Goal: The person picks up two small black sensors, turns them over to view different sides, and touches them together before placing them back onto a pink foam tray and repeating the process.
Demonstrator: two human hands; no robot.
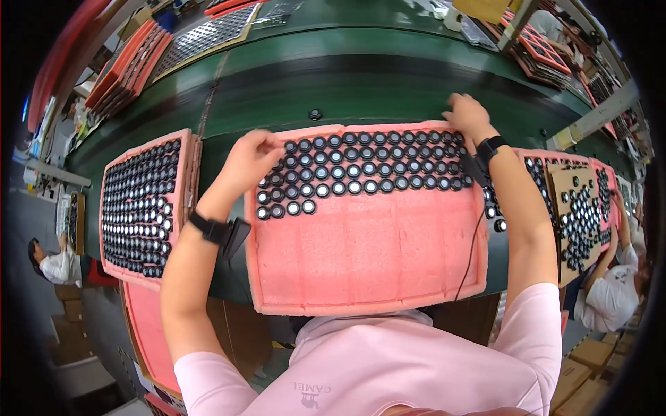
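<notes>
— How far are we with the foam sheet [368, 249]?
— Its far rows carry black caps [354, 170]; the near half is bare.
— Our hands?
— Left hand [250, 156] pinches a cap at the far-left corner; right hand [468, 114] curls at the far-right corner, grip unclear.

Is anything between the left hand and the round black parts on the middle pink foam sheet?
Nothing visible. The left hand is already at the left end of the rows of round black parts on the pink foam sheet.
</notes>
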